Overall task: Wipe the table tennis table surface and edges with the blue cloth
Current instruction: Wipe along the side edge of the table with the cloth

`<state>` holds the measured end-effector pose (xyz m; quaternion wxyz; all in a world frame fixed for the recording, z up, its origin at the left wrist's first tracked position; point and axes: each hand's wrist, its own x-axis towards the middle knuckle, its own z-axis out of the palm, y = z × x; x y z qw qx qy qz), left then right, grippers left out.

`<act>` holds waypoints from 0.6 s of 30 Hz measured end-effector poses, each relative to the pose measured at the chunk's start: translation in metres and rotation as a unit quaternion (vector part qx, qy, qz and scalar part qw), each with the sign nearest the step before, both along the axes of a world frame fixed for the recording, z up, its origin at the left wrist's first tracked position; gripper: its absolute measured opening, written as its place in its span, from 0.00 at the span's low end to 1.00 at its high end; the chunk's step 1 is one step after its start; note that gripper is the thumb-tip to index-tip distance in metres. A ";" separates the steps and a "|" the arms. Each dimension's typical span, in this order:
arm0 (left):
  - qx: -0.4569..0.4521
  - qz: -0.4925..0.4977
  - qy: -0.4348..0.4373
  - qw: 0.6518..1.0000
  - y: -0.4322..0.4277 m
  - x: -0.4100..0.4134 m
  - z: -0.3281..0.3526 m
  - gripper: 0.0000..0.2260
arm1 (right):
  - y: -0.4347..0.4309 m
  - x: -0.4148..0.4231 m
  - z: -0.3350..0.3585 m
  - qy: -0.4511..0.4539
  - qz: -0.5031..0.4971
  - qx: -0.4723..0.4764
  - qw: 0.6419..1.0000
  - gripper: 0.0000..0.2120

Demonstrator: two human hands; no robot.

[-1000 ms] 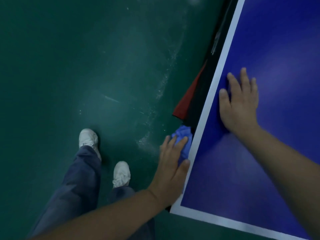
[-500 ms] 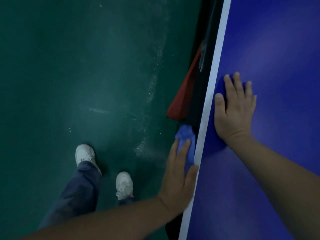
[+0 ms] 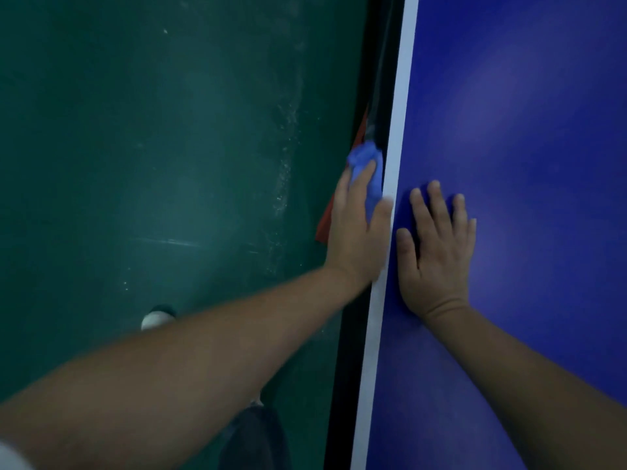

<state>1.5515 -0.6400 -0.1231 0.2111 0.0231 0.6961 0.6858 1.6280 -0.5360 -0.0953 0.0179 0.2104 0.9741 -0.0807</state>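
Blue cloth (image 3: 363, 166) sat bunched against the side edge of the table tennis table (image 3: 526, 130) at centre frame. The left hand (image 3: 359, 232) pressed it there, fingers laid nearly straight over the wad and thumb on the white border line (image 3: 402, 96). The right hand (image 3: 437, 256) lay flat, fingers spread, on the blue top just beside it. Edge wiping appeared under way; the next stroke would call for sliding the cloth toward the top of the frame (with steady pressure). Scuffed green floor (image 3: 152, 147) filled the left, with a white shoe (image 3: 156, 318) lower left.
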 end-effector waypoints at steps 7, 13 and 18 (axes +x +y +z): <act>0.008 -0.053 -0.038 0.998 -0.054 0.116 0.003 0.22 | -0.001 0.000 0.000 -0.002 0.000 -0.004 1.000 0.28; 0.000 -0.032 -0.014 0.999 -0.004 -0.003 0.001 0.24 | 0.000 0.000 0.001 -0.006 0.002 -0.006 1.000 0.28; 0.012 -0.007 -0.049 0.999 0.028 -0.071 0.010 0.23 | -0.002 0.000 0.002 -0.007 0.002 -0.002 1.000 0.27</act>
